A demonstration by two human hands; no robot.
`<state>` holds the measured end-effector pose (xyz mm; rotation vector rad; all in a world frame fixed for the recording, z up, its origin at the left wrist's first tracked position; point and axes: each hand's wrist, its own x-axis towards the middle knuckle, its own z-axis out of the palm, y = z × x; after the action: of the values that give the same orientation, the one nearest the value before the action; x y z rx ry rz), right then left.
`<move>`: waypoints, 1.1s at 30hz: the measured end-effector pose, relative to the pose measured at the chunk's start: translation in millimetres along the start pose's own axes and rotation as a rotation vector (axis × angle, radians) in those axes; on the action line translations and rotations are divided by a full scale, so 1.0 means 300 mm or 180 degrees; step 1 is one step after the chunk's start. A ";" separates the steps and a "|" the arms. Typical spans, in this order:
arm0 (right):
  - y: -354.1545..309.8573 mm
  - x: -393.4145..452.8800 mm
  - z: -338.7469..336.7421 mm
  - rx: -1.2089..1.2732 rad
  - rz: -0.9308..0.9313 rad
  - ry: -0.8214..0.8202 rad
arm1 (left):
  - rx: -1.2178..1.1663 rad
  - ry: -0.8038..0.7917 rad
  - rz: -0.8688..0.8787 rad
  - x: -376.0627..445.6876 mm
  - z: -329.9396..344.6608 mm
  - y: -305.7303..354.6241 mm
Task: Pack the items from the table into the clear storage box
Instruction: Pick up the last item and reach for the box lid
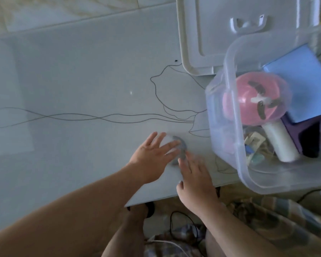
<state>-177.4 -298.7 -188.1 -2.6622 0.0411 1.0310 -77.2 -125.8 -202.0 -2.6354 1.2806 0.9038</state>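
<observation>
Both hands spread flat, nothing gripped: left hand & right hand flank a blurred grey ring-like item on table, near clear storage box. Prob light, thin, slippery; pinch its rim.

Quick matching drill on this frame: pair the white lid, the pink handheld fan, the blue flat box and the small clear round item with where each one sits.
Things:
1. white plastic lid
2. pink handheld fan with white handle
3. blue flat box
4. small clear round item

Places:
A. on the table between both hands
B. in the clear storage box, against its near-left wall
C. flat on the table behind the clear storage box
D. in the clear storage box, right of the fan

Pairs: 1-C, 2-B, 3-D, 4-A
</observation>
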 end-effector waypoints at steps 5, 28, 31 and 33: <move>-0.108 0.109 -0.109 0.0632 -0.0256 0.0396 | -0.0931 0.0504 -0.0734 -0.213 0.047 -0.113; -0.279 0.204 0.013 -0.0881 -0.2023 -0.0349 | -0.7394 0.2337 -0.5873 -0.309 0.324 0.429; -0.226 0.203 0.046 -0.0332 -0.1905 -0.0066 | -0.7360 0.2093 -0.5431 -0.297 0.339 0.437; -0.197 0.210 0.073 -0.0027 -0.1785 0.0221 | -0.7252 0.1998 -0.5474 -0.289 0.359 0.451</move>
<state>-137.3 -231.2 -230.5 -2.4823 -0.6547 0.7483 -269.8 -119.9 -219.7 1.0057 1.5836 -0.3512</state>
